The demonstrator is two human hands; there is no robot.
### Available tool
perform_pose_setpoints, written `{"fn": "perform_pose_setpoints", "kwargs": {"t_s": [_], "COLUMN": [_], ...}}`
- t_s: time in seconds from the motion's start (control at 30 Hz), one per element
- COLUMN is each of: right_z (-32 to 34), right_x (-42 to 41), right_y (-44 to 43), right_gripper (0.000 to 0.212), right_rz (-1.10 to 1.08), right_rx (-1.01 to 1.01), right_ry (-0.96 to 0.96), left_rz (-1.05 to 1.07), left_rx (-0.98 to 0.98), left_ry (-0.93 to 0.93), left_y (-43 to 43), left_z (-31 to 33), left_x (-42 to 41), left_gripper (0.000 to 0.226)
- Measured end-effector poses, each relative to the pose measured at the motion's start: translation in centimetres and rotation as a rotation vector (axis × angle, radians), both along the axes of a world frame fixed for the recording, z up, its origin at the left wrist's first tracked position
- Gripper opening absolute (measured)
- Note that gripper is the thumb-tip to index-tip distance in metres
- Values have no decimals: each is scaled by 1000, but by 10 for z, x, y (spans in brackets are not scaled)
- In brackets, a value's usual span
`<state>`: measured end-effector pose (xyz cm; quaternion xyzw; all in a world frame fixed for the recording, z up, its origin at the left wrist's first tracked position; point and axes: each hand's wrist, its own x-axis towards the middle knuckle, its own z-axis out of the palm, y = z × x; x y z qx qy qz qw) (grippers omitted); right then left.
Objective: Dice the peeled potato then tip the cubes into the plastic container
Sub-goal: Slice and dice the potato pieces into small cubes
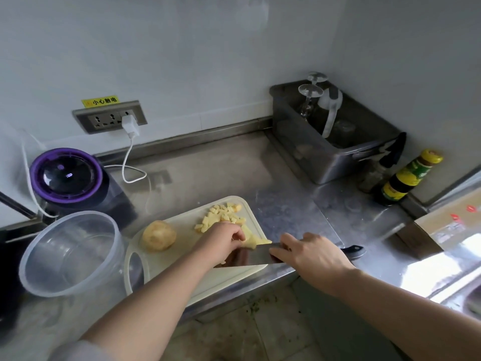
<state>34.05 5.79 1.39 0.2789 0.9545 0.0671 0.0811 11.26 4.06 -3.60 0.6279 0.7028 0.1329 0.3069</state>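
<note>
Head view: left hand (pixel 229 238) pinches potato strips (pixel 256 240) steady on the cutting board (pixel 187 227); right hand (pixel 309 256) grips the cleaver (pixel 250 256). Cubes (pixel 223 216) are piled at 12 o'clock and the plastic container (pixel 70 254) stands ready at 9.

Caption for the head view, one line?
Left hand steadies potato slices on the cutting board while right hand cuts them with a knife; plastic container at left.

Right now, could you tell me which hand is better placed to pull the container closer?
Left hand: the container stands left of the board, while the right hand grips the knife.
</note>
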Motion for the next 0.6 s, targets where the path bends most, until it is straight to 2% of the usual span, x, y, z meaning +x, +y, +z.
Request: {"fn": "perform_pose_setpoints", "kwargs": {"t_s": [0.17,0.3,0.43,0.6], "right_z": [-5,-7,7,-2], "right_x": [-2,-3,-9,-15], "right_y": [1,2,-3,-1], "right_gripper": [64,67,66,59], "right_rz": [-15,-16,-16,-217], "right_rx": [-35,-31,-96,-230], "right_ry": [-28,-64,-118,52], "left_rz": [-150,-191,-5,341], "left_rx": [-36,-104,-6,138], "left_ry": [-42,46,-37,-117], "left_y": [-4,-7,-12,-35], "left_z": [6,1,15,26], "left_x": [-1,-4,-16,-52], "left_gripper": [40,46,42,31]}}
